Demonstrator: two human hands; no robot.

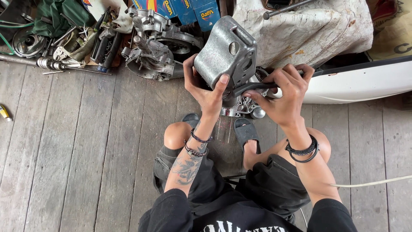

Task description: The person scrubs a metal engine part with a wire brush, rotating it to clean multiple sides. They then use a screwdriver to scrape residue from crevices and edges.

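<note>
My left hand (206, 88) grips a grey cast-metal engine cover (225, 53) from below, thumb pressed on its front face, holding it tilted up over my knees. My right hand (285, 96) is closed on a dark tool handle (253, 88) that reaches under the cover's lower edge. Beneath both hands, a shiny engine part (242, 107) rests on the wooden floor between my sandalled feet, partly hidden by the cover and my fingers.
An engine casing (156, 47) lies on the floor to the upper left, next to a pile of tools and parts (73, 43). Blue boxes (184, 8) stand behind. A white vehicle panel (360, 81) is at right. A white cable (373, 182) crosses the planks.
</note>
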